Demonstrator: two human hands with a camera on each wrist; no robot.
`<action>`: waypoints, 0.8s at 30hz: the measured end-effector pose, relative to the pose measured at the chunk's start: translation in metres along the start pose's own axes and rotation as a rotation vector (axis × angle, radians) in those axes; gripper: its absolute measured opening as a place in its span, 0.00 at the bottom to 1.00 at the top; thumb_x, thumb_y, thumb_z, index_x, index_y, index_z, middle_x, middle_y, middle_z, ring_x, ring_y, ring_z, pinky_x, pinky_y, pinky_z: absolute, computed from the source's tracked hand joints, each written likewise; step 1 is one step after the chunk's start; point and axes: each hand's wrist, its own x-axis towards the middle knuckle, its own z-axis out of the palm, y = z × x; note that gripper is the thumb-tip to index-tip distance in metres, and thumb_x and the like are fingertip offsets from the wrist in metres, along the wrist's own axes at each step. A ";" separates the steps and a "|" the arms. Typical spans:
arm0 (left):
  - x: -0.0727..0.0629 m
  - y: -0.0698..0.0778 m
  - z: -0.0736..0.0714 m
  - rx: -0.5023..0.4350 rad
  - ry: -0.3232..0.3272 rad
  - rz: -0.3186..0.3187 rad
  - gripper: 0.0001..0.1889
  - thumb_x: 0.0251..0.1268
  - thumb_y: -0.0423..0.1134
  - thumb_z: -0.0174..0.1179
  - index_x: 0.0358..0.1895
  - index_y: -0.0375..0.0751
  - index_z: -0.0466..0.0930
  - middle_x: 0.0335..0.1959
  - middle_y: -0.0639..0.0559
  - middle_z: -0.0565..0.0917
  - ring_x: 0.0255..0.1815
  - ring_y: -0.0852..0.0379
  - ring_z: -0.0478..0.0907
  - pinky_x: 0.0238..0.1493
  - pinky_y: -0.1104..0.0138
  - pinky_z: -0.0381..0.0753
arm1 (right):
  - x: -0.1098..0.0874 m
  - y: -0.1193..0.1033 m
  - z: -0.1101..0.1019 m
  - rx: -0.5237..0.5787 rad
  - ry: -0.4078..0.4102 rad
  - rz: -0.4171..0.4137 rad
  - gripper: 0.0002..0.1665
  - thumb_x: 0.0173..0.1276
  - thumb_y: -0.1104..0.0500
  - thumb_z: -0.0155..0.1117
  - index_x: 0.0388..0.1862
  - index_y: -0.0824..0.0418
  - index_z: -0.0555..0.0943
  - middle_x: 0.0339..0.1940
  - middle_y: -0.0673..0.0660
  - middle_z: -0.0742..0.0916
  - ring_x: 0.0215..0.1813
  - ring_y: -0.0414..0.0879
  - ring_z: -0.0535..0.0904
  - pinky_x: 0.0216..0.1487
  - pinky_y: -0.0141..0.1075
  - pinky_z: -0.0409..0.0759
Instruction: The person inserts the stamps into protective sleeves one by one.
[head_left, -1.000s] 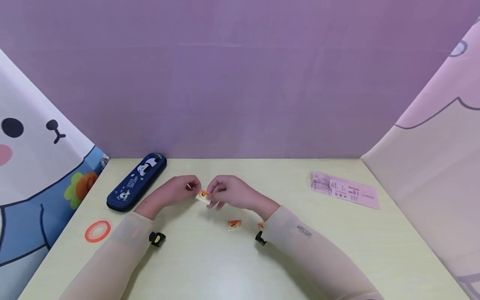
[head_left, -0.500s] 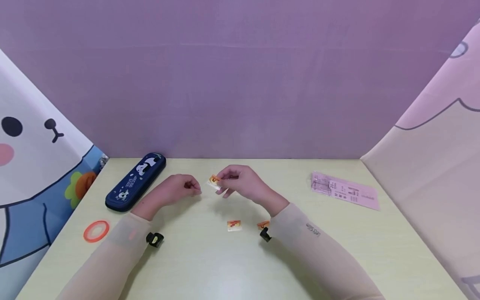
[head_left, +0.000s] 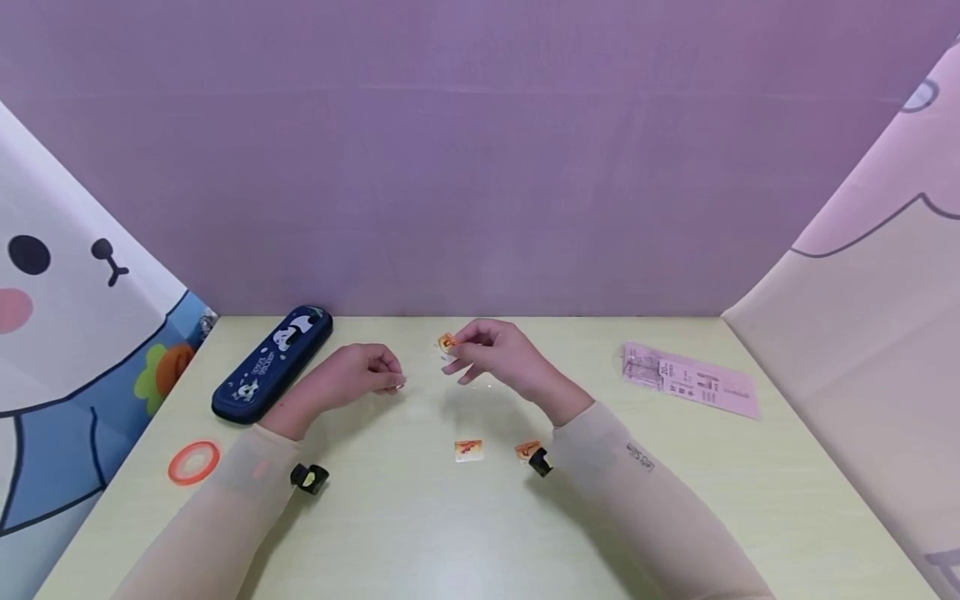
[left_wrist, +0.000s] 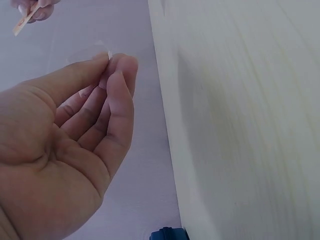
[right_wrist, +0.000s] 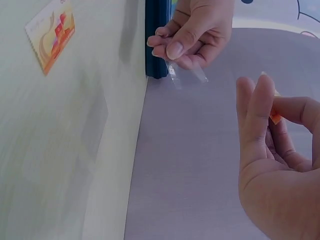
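Observation:
My right hand (head_left: 498, 354) pinches a small orange and white stamp (head_left: 447, 342) between thumb and fingers, raised over the far part of the table. Only an orange corner of that stamp (right_wrist: 275, 118) shows behind the fingers in the right wrist view. To its left, my left hand (head_left: 360, 373) pinches a small piece of clear film (right_wrist: 200, 75), which hangs below the fingertips in the right wrist view. Two similar stamps lie on the table nearer to me, the left stamp (head_left: 468, 451) in full view and the right stamp (head_left: 527, 451) partly behind the black wrist mount.
A dark blue panda pencil case (head_left: 272, 365) lies at the back left, beyond a flat orange ring (head_left: 194, 463). On the right is a pink card packet (head_left: 708, 387) with a clear part. A purple cloth (head_left: 480, 167) hangs behind the table (head_left: 420, 533).
The hands have come apart: my right hand has carried the stamp away to the right and back. My left hand has stayed nearly in place, with clear film now in its fingers.

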 end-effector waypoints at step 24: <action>-0.006 0.011 0.001 0.006 0.035 0.122 0.13 0.80 0.43 0.63 0.59 0.42 0.86 0.44 0.46 0.90 0.42 0.54 0.83 0.46 0.59 0.84 | -0.002 0.004 -0.006 0.035 0.024 -0.028 0.06 0.78 0.64 0.62 0.47 0.66 0.82 0.46 0.62 0.88 0.51 0.54 0.94 0.49 0.45 0.93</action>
